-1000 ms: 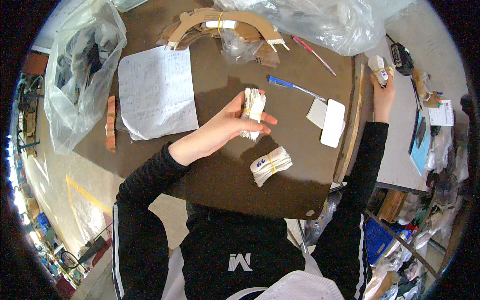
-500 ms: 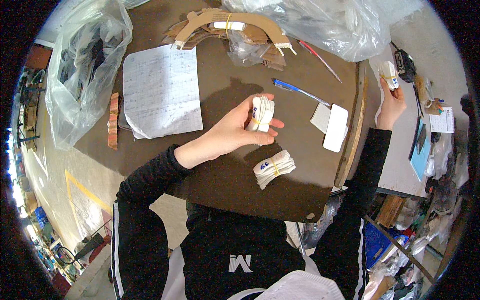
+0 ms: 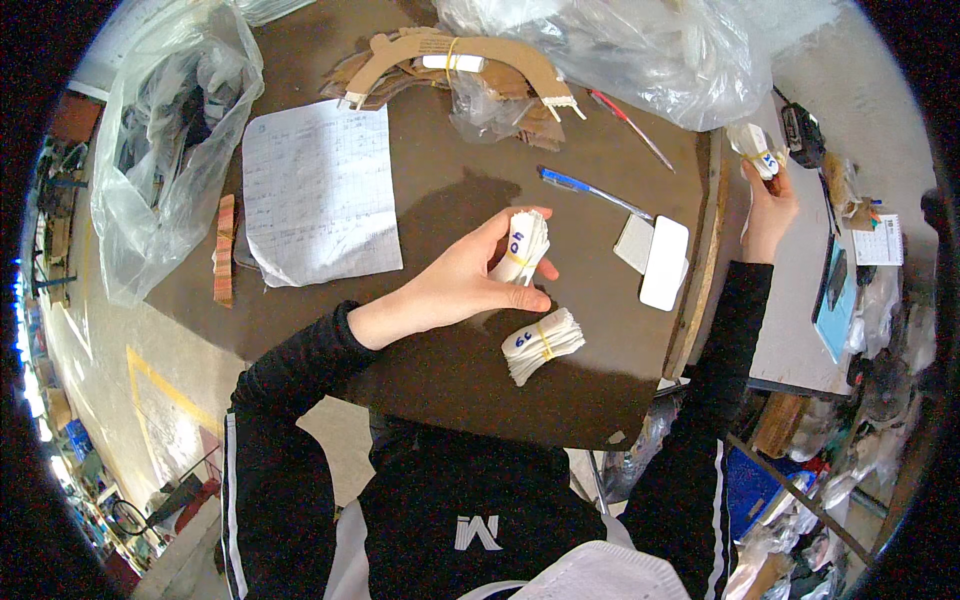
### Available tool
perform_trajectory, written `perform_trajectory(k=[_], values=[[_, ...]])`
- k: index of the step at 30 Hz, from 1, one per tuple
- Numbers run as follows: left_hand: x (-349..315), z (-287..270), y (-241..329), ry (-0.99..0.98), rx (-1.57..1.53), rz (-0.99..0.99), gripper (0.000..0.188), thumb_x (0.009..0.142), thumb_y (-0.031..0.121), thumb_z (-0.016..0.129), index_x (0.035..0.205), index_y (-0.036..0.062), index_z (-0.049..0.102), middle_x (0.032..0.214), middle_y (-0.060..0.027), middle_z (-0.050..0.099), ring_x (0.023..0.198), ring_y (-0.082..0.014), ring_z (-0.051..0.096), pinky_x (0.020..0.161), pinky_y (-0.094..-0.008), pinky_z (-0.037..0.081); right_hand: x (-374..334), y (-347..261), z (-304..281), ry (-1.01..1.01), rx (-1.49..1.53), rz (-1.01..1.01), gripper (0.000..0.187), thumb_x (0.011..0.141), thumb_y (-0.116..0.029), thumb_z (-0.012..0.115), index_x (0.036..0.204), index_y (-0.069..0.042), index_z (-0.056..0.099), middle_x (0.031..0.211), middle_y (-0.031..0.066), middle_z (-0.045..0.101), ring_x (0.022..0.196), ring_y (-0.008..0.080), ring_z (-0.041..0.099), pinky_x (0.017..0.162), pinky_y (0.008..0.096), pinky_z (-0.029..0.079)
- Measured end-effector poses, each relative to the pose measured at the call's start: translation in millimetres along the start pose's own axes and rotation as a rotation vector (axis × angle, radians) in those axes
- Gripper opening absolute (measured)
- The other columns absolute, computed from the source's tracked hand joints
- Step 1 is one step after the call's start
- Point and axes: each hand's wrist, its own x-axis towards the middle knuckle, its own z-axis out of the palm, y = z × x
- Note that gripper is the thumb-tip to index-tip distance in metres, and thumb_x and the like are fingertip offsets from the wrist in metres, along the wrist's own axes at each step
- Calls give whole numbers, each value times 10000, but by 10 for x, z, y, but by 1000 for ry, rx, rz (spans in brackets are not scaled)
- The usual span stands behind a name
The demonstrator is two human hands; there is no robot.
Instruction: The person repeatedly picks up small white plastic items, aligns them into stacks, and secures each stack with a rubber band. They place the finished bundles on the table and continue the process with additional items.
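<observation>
Over the middle of the brown table point(image 3: 440, 385), my left hand point(image 3: 455, 285) is closed around a bundle of white strips point(image 3: 518, 250). A yellow rubber band binds this bundle, and its top piece has a blue handwritten mark. A second bundle of the same kind point(image 3: 543, 347) lies on the table just below my left fingers. My right hand point(image 3: 768, 222) is stretched out to the far right, beyond the table's raised edge. Its fingers pinch a third banded white bundle point(image 3: 758, 152), also marked in blue.
A handwritten sheet point(image 3: 320, 195) lies left of my left hand. Flat brown pieces point(image 3: 400, 65) are stacked at the back. Blue pen point(image 3: 590, 187), red pen point(image 3: 632, 128) and white phone-shaped object point(image 3: 665, 263) lie to the right. Clear plastic bags point(image 3: 620, 50) cover the far edge.
The bundle in my left hand has tilted and come slightly nearer to me. My right hand has turned its bundle a little and shifted slightly left. The whole view has shifted a little.
</observation>
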Motion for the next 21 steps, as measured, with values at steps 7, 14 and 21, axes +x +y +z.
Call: perform_trajectory(k=[7, 14, 21], values=[[21, 28, -47, 45, -215, -37, 556, 998, 286, 520, 1438, 60, 266, 1128, -86, 604, 934, -120, 564, 825, -264, 462, -25, 26, 41, 45, -76, -73, 319, 786, -101, 765, 1065, 27, 678, 926, 41, 697, 823, 99, 609, 743, 251, 478], [26, 15, -67, 57, -258, -57, 529, 1034, 330, 418, 1455, 70, 232, 1173, -102, 578, 943, -130, 564, 828, -272, 467, -102, -159, 103, -33, 8, -61, 339, 786, -113, 771, 1070, 40, 668, 924, 33, 689, 803, 84, 600, 718, 228, 470], [20, 11, -80, 53, -270, -61, 534, 1032, 328, 423, 1460, 78, 227, 1176, -109, 579, 950, -135, 564, 835, -281, 468, -105, -203, 58, -30, 206, 161, 310, 844, -144, 737, 1082, 32, 647, 935, 17, 656, 815, 78, 577, 742, 224, 431]])
